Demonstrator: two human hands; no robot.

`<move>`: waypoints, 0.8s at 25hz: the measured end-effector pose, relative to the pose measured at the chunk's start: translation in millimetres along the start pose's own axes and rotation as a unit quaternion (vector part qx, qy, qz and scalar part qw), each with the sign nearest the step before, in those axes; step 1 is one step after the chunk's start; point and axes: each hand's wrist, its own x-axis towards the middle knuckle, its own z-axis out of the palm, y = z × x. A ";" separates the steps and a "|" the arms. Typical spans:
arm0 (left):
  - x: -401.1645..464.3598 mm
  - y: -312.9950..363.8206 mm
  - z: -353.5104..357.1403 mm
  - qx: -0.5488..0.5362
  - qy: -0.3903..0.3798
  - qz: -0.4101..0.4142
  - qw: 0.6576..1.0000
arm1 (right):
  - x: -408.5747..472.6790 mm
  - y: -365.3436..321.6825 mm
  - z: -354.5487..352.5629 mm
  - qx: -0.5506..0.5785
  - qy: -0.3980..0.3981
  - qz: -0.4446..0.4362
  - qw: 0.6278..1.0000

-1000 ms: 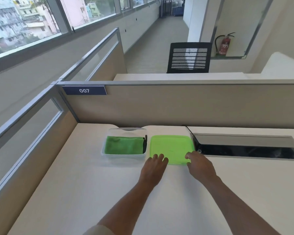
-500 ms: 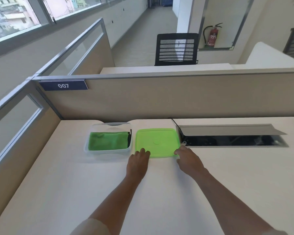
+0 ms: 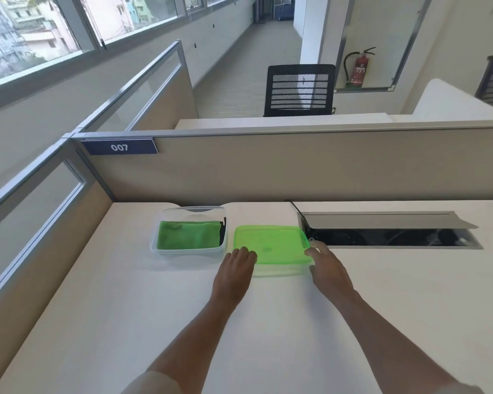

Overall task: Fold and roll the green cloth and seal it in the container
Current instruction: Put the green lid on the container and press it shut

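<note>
Cloth (image 3: 189,238), green and folded, lies inside the clear container (image 3: 165,250) just left of my left hand (image 3: 234,275). Both my hands grip the green lid (image 3: 271,245): left fingers on its near-left corner, right hand (image 3: 329,270) pinching its right edge, near edge lifted off the desk (image 3: 125,308).

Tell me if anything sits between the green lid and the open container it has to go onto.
Nothing visible does. The green lid lies just right of the container, bare desk between them, and the container's top is open above the cloth.

Black mesh chair (image 3: 299,91) and red fire extinguisher (image 3: 359,68) beyond the "007" partition (image 3: 268,166).
</note>
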 end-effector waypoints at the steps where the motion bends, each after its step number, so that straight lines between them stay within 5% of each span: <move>1: -0.9 -0.8 -3.5 -0.001 0.023 0.012 1.000 | -2.2 0.2 -2.5 0.021 0.018 0.003 1.000; 8: 7.8 -4.9 -35.7 -0.156 0.134 -0.040 0.978 | -12.4 -10.4 -25.9 0.227 0.189 -0.001 0.955; 16: 22.6 -16.3 -64.5 -0.378 0.153 -0.157 0.899 | -10.2 -33.5 -50.6 0.292 0.212 0.015 0.933; 20: 15.4 -41.5 -73.8 -0.377 0.153 -0.228 0.885 | 4.7 -71.2 -57.1 0.334 0.223 0.022 0.916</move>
